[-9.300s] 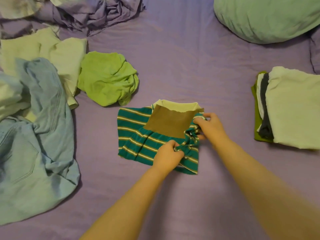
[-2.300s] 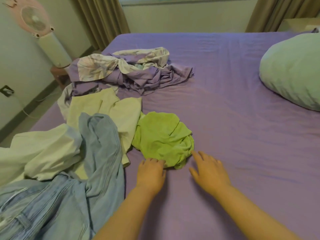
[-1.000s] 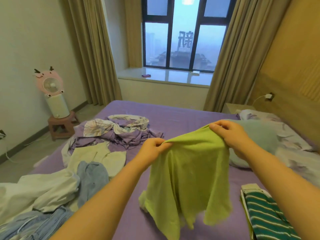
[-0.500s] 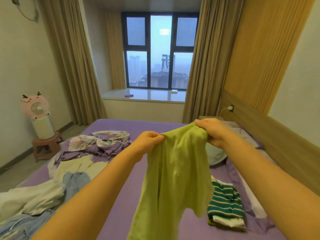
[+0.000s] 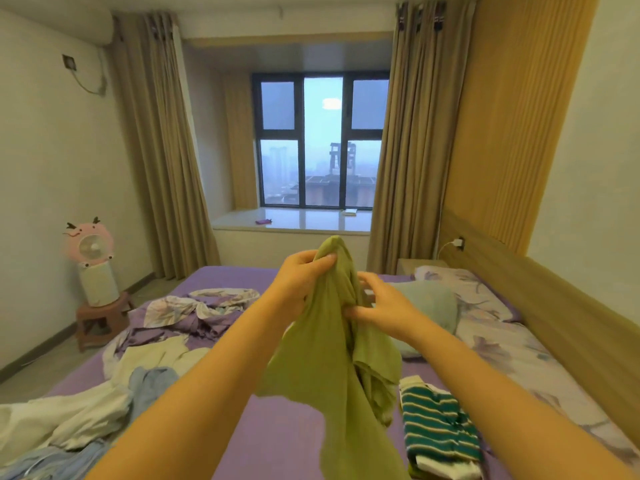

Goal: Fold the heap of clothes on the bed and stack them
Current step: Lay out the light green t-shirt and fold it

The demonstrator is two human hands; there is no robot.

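- The left hand (image 5: 300, 279) is gripping the green garment (image 5: 332, 344) near its top, fingers curled round a bunched peak of cloth, holding it up over the bed (image 5: 287, 441).
- The right hand (image 5: 377, 306) is pinching a fold of the same garment lower down, on its right edge (thumb and fingertips closing on the cloth).
- The garment is hanging in a long, loose drape between the forearms, its lower end blurring out of frame.
- A folded green-and-white striped shirt (image 5: 438, 424) is topping the stack on the bed, just right of the hanging cloth.
- Unfolded clothes are lying on the bed's left side: a pale cream piece (image 5: 65, 420) and blue denim (image 5: 149, 382), with a crumpled purple floral sheet (image 5: 201, 310) beyond them.
- A pale green pillow (image 5: 426, 303) is sitting behind the right hand.
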